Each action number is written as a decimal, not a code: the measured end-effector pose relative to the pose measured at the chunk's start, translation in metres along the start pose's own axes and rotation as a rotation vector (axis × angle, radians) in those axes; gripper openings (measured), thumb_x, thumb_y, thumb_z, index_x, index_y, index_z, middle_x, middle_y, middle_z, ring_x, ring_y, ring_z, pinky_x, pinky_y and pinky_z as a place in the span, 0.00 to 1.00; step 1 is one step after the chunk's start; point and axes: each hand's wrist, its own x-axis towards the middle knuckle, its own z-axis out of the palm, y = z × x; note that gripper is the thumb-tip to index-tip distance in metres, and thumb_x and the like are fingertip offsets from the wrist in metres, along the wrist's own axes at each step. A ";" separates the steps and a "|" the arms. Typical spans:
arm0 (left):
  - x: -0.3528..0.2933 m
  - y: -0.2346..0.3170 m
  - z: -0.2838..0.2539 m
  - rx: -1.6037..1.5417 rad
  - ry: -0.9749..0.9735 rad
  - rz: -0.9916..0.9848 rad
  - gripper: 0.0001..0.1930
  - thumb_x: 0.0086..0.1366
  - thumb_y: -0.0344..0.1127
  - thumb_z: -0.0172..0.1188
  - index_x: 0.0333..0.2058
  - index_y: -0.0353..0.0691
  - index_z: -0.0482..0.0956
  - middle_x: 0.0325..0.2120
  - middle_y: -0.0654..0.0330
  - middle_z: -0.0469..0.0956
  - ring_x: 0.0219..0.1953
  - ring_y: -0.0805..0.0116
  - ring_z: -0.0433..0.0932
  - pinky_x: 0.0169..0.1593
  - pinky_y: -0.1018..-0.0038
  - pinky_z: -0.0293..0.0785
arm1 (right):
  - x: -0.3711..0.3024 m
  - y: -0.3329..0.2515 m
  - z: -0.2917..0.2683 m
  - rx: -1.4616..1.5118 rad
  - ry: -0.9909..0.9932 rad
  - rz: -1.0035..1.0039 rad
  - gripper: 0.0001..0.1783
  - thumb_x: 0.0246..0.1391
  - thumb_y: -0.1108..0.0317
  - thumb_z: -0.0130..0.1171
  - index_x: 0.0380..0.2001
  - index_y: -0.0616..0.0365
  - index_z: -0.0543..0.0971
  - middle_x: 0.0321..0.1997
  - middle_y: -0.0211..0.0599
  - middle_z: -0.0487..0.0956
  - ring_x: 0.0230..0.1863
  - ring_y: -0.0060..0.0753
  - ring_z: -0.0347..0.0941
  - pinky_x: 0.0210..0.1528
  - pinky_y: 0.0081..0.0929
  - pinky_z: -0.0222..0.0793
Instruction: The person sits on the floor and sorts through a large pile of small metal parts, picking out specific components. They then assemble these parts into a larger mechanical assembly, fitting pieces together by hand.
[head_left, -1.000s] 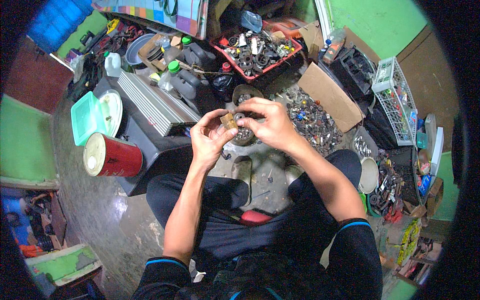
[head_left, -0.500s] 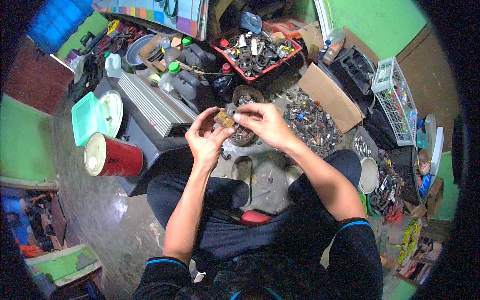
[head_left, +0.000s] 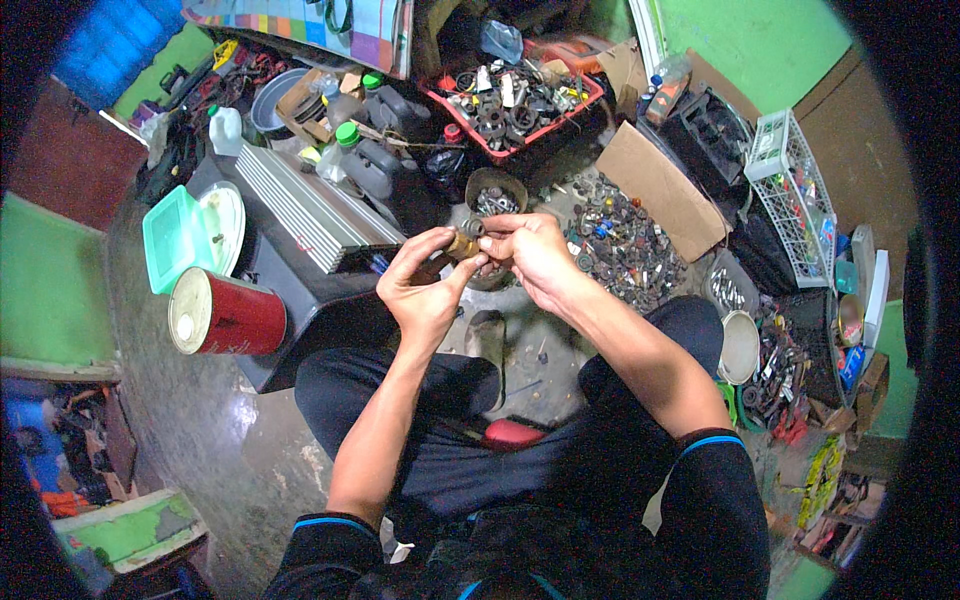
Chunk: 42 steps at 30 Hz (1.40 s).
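Note:
Over the space between my knees, my left hand pinches a stubby brass-coloured metal fitting between thumb and fingers. My right hand meets it from the other side, fingers closed around a small grey ring-like metal piece at the fitting's far end. Whether the two parts are joined or only touching, I cannot tell. Partly hidden beneath my hands is a round container of small metal parts. Just beyond stands a bowl of more small parts.
Loose hardware covers the floor to the right, beside a cardboard sheet. A red crate of parts stands at the back. On my left, a dark low table bears a red can and a green plastic tub.
My right hand has come lower and closer against the fitting. The brass-coloured fitting has shifted slightly right and tilted in my left hand, and the grey piece now shows at its end.

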 end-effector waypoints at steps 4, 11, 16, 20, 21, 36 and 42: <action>0.004 0.007 -0.001 0.098 0.110 0.106 0.19 0.42 0.21 0.74 0.36 0.33 0.81 0.38 0.54 0.80 0.41 0.67 0.79 0.45 0.74 0.77 | 0.007 0.002 -0.009 0.096 0.125 -0.041 0.16 0.52 0.85 0.49 0.44 0.75 0.75 0.38 0.47 0.80 0.33 0.32 0.76 0.35 0.25 0.74; 0.024 -0.002 -0.018 -0.191 0.279 -0.498 0.25 0.49 0.23 0.72 0.47 0.26 0.75 0.39 0.54 0.79 0.39 0.70 0.78 0.46 0.76 0.76 | 0.041 0.009 -0.040 -0.411 0.139 -0.200 0.13 0.48 0.79 0.59 0.40 0.68 0.80 0.33 0.42 0.82 0.30 0.31 0.78 0.36 0.24 0.75; 0.017 -0.016 -0.024 -0.431 0.250 -0.783 0.28 0.52 0.22 0.68 0.52 0.25 0.69 0.41 0.51 0.78 0.40 0.66 0.79 0.46 0.75 0.76 | 0.067 0.017 -0.044 -1.003 0.202 -0.374 0.16 0.41 0.73 0.63 0.38 0.59 0.83 0.32 0.45 0.83 0.32 0.35 0.80 0.40 0.29 0.73; 0.019 -0.016 -0.022 -0.508 0.149 -0.815 0.28 0.52 0.23 0.68 0.53 0.25 0.68 0.43 0.50 0.76 0.42 0.65 0.79 0.47 0.73 0.77 | 0.055 0.007 -0.041 -1.017 0.228 -0.378 0.15 0.40 0.71 0.61 0.37 0.57 0.84 0.34 0.49 0.82 0.37 0.44 0.80 0.46 0.33 0.74; 0.018 -0.014 -0.018 -0.536 0.131 -0.815 0.29 0.52 0.23 0.68 0.53 0.25 0.68 0.43 0.50 0.76 0.43 0.65 0.79 0.48 0.73 0.77 | 0.044 -0.003 -0.035 -0.983 0.190 -0.410 0.15 0.42 0.71 0.61 0.37 0.57 0.83 0.35 0.49 0.82 0.37 0.43 0.81 0.46 0.33 0.74; 0.000 0.066 0.088 -0.526 -0.440 -0.574 0.27 0.47 0.22 0.72 0.47 0.27 0.74 0.42 0.51 0.78 0.43 0.66 0.78 0.48 0.72 0.77 | -0.104 -0.077 -0.102 -1.112 0.024 -0.908 0.21 0.38 0.70 0.68 0.41 0.60 0.80 0.39 0.46 0.81 0.42 0.44 0.78 0.46 0.34 0.72; 0.002 0.118 0.139 -0.331 -0.668 -0.484 0.27 0.47 0.24 0.73 0.48 0.27 0.74 0.40 0.51 0.80 0.41 0.67 0.80 0.47 0.72 0.77 | -0.160 -0.095 -0.143 -1.044 0.253 -0.851 0.23 0.39 0.71 0.66 0.43 0.61 0.78 0.38 0.49 0.81 0.41 0.42 0.79 0.44 0.32 0.73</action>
